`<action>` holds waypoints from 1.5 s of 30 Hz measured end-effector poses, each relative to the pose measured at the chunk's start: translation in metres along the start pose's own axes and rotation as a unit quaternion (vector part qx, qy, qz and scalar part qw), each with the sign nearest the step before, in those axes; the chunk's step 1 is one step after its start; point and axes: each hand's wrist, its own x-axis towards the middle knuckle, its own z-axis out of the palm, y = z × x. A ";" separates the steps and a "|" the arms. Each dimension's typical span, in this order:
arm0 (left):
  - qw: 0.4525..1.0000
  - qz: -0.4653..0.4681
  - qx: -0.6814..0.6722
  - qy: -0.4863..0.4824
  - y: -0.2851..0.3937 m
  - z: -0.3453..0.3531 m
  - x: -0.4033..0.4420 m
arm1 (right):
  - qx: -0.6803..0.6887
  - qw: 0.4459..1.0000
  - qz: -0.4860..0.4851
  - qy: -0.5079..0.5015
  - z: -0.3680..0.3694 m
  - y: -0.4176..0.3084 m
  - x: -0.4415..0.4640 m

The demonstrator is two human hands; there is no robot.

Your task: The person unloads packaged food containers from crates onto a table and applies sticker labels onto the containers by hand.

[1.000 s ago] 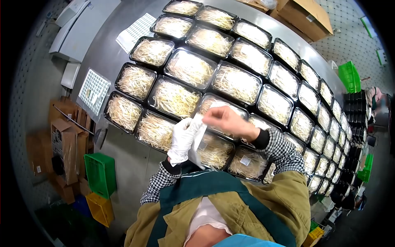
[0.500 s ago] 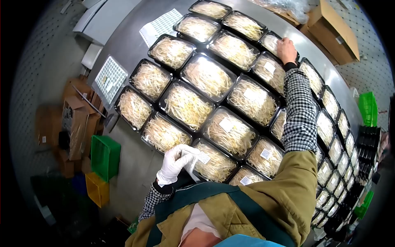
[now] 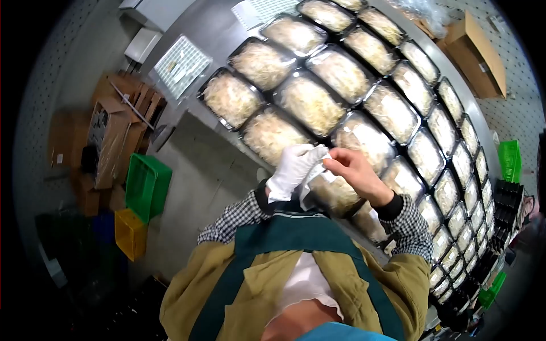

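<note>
My left hand [image 3: 294, 169], in a white glove, is closed on a white strip of label paper [image 3: 307, 184] that hangs down in front of my chest. Bare and close beside it, my right hand [image 3: 359, 175] has its thumb and forefinger pinched at the strip's upper end; whether a label is between them is too small to see. Under and beyond both hands stand rows of black trays of bean sprouts with clear lids, among them one tray [image 3: 272, 135] just past the glove. Several lids carry white labels.
Sheets of labels [image 3: 181, 65] lie on the steel table [image 3: 219, 25] at the upper left. Below on the left are a green crate [image 3: 147, 187], a yellow crate [image 3: 130, 233] and cardboard boxes [image 3: 108, 142]. An open carton [image 3: 473, 59] stands beyond the table's far edge.
My right hand has come back from a far tray to the strip at my left hand. The view has shifted, and both hands now meet in front of my chest.
</note>
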 end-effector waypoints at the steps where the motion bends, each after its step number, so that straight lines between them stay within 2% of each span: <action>1: 0.999 0.015 0.033 -0.029 0.003 -0.014 -0.006 | 0.034 0.999 -0.014 0.035 0.017 0.000 0.000; 2: 0.996 0.031 0.066 -0.057 0.007 -0.027 -0.013 | 0.068 0.995 -0.027 0.070 0.033 0.000 0.001; 4: 0.992 -0.025 0.046 -0.113 0.002 -0.069 -0.021 | 0.050 0.988 -0.084 0.117 0.057 0.005 0.015; 6: 0.989 -0.016 0.080 -0.124 0.003 -0.121 -0.035 | -0.131 0.969 -0.145 0.149 0.090 0.013 0.037; 8: 0.993 -0.053 0.026 -0.100 0.006 -0.169 -0.043 | -0.180 0.942 -0.199 0.203 0.132 0.015 0.070; 10: 0.989 -0.112 0.016 -0.093 0.022 -0.211 -0.051 | -0.178 0.913 -0.196 0.309 0.161 0.011 0.104; 12: 0.994 -0.074 0.018 -0.076 0.031 -0.252 -0.061 | -0.304 0.816 -0.246 0.425 0.155 0.016 0.136; 13: 0.997 -0.055 0.033 -0.053 0.036 -0.266 -0.062 | -0.402 0.753 -0.264 0.450 0.151 0.023 0.147; 16: 0.998 -0.010 -0.049 -0.023 0.044 -0.286 -0.060 | -0.461 0.763 -0.210 0.402 0.164 0.030 0.165; 18: 0.999 -0.014 -0.047 -0.012 0.039 -0.277 -0.060 | -0.222 0.906 -0.085 0.351 0.196 0.014 0.151; 20: 0.998 -0.002 -0.033 -0.051 0.034 -0.266 -0.052 | 0.029 0.951 -0.169 0.257 0.217 -0.001 0.147; 22: 0.997 -0.011 -0.032 -0.065 0.028 -0.254 -0.050 | 0.049 0.972 -0.095 0.208 0.225 -0.008 0.138; 24: 0.994 -0.042 -0.010 -0.098 0.028 -0.251 -0.046 | -0.006 0.967 -0.103 0.234 0.210 0.001 0.134; 25: 0.992 -0.054 -0.028 -0.111 0.028 -0.250 -0.044 | -0.004 0.953 -0.090 0.289 0.202 0.003 0.134; 26: 0.991 -0.039 -0.008 -0.128 0.015 -0.255 -0.035 | -0.060 0.930 -0.102 0.347 0.188 0.010 0.137; 28: 0.991 -0.054 -0.061 -0.107 0.022 -0.244 -0.030 | -0.272 0.841 -0.127 0.451 0.168 0.022 0.151; 29: 0.991 -0.035 -0.076 -0.108 0.026 -0.240 -0.027 | -0.314 0.816 -0.168 0.455 0.163 0.029 0.164; 30: 0.990 -0.015 -0.091 -0.110 0.030 -0.237 -0.023 | -0.373 0.802 -0.140 0.444 0.161 0.030 0.175; 32: 0.991 -0.001 -0.050 -0.126 0.029 -0.235 -0.017 | -0.496 0.705 -0.195 0.468 0.162 0.031 0.180; 35: 0.990 0.044 0.029 -0.133 0.020 -0.230 -0.005 | -0.437 0.712 -0.193 0.514 0.154 0.027 0.174; 38: 0.996 0.032 0.012 -0.088 0.015 -0.211 -0.005 | -0.159 0.876 -0.149 0.431 0.167 0.018 0.145; 39: 0.995 0.074 0.000 -0.072 0.007 -0.208 -0.001 | -0.055 0.948 -0.066 0.307 0.170 0.007 0.133; 40: 0.995 0.063 0.022 -0.071 0.002 -0.208 0.004 | 0.007 0.958 -0.081 0.273 0.179 0.002 0.130; 42: 0.994 0.044 0.065 -0.070 0.013 -0.204 0.008 | -0.106 0.955 -0.098 0.260 0.173 0.001 0.124; 44: 0.992 -0.005 -0.016 -0.123 0.024 -0.206 0.002 | -0.124 0.930 -0.145 0.315 0.148 0.004 0.134; 45: 0.990 -0.036 -0.001 -0.138 0.028 -0.213 0.002 | -0.106 0.900 -0.136 0.401 0.132 0.001 0.144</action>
